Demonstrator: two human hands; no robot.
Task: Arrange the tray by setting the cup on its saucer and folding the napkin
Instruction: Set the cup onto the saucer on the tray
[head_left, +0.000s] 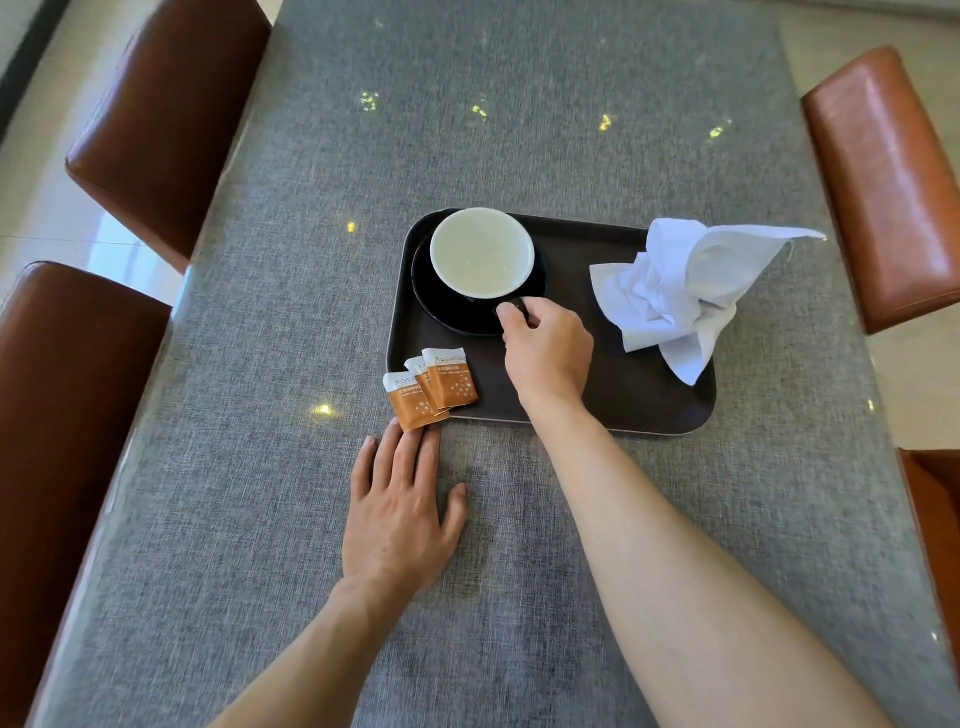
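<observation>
Pinching the cup's handle, the right hand (548, 353) was seen nearest the crumpled napkin (680, 291).
The cup (482, 253) was seated on its saucer (441, 306); the left hand (400, 509) lay flat, open, empty.

The table (519, 130) has a grey woven cloth look, coarse weave, but with a glossy clear layer on top since it throws back little light spots. The tray (649, 405) looks like dark brown matt plastic. The cup (482, 253) is smooth and shiny white inside, ceramic by the look, on a glossy black saucer (447, 312). The napkin (675, 291) is soft white cloth, crumpled. The sachets (431, 387) are paper, matt. The chairs (171, 114) are brown leather with a slight sheen.
</observation>
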